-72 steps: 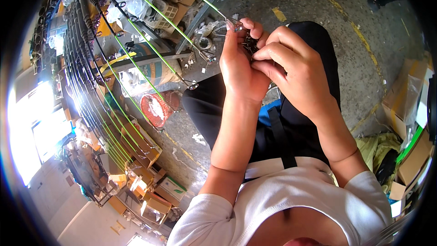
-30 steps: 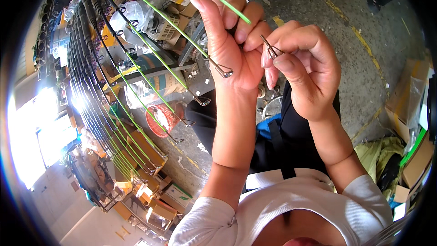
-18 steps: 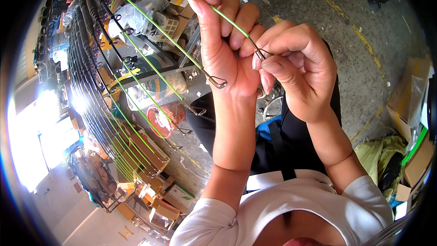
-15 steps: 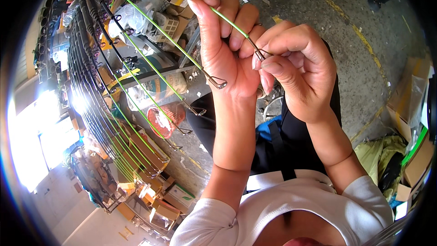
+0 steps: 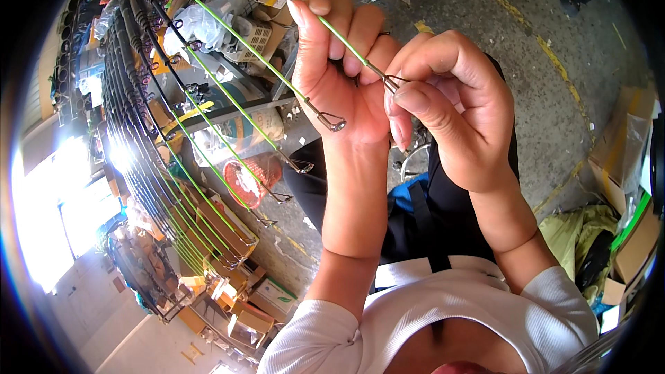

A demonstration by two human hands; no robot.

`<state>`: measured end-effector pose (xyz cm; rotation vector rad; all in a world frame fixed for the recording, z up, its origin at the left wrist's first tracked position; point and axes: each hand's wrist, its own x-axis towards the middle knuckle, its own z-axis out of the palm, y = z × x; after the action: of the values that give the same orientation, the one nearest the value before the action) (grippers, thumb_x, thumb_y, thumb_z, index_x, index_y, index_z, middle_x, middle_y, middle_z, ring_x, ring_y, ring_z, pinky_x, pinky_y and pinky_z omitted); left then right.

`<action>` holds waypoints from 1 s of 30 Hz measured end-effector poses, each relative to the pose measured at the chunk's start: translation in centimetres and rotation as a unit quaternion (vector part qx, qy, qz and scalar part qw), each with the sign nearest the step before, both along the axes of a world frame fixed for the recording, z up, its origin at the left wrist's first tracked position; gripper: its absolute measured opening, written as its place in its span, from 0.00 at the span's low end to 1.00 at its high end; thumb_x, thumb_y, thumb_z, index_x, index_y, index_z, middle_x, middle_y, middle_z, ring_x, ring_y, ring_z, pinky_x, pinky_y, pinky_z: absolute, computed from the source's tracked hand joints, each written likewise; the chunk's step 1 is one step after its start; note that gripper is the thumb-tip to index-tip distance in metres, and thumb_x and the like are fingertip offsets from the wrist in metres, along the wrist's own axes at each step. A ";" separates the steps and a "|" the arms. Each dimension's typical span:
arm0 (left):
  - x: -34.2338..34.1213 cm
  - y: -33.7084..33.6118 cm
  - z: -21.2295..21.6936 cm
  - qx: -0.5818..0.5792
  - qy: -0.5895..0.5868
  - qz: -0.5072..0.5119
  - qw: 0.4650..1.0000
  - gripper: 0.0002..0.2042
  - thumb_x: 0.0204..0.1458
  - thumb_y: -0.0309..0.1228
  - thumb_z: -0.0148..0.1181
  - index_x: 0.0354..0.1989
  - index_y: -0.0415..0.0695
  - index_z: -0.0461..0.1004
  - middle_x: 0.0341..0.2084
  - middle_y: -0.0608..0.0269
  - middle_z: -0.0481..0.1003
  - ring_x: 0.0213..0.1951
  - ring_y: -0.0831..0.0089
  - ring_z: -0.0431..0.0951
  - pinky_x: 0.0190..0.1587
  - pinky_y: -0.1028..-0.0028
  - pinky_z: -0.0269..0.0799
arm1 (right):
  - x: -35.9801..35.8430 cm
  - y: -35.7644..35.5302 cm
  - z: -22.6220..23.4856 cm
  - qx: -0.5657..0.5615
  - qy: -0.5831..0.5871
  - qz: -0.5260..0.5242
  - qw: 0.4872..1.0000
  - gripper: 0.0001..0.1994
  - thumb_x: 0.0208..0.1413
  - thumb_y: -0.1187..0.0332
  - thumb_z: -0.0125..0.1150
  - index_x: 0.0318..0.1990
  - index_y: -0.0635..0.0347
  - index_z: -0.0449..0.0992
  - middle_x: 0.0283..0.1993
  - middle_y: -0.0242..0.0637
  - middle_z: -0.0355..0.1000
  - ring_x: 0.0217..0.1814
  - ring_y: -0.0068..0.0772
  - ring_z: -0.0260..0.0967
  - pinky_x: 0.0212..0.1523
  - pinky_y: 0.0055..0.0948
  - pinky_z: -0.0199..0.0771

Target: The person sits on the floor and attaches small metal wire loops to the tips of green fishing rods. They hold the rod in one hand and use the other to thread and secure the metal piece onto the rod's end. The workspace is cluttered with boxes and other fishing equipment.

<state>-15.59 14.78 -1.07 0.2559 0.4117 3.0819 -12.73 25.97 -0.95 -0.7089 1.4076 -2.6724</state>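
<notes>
A thin fishing rod with a bright green tip section (image 5: pixel 345 41) slants down to the right across my hands. My left hand (image 5: pixel 315 73) is closed round the green part, thumb on one side and curled fingers on the other. My right hand (image 5: pixel 465 114) pinches the dark end of the rod between thumb and fingertips, at a small wire line guide (image 5: pixel 392 82). Part of that guide is hidden behind the fingertips. Just left of my left wrist, another green-tipped rod (image 5: pixel 258 61) ends in a ring-shaped tip guide (image 5: pixel 334 122) and passes close to the palm.
Several more rods (image 5: pixel 142 131) lie side by side along the left on a dark metal frame (image 5: pixel 228 116). Below them are a red mesh basket (image 5: pixel 251 181) and cardboard boxes (image 5: pixel 270 299). More cartons (image 5: pixel 623 142) and a yellow-green sack (image 5: pixel 576 239) sit at right on the concrete floor.
My left hand has shifted slightly left, and its fingers have moved along the rod. My right fingertips stay pinched at the guide, the thumb slightly higher.
</notes>
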 end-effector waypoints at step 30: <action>0.6 0.9 -0.4 -0.074 0.009 0.055 0.996 0.08 0.61 0.35 0.45 0.35 0.44 0.66 0.19 0.75 0.54 0.18 0.84 0.51 0.16 0.83 0.46 | -0.4 0.3 0.4 0.077 -0.012 -0.048 0.996 0.05 0.56 0.75 0.55 0.34 0.67 0.66 0.27 0.34 0.65 0.17 0.13 0.56 0.17 0.14 0.56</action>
<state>-15.03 15.71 -1.42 0.2659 0.6735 3.1362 -13.17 26.27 -0.58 -0.6077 1.6616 -2.5939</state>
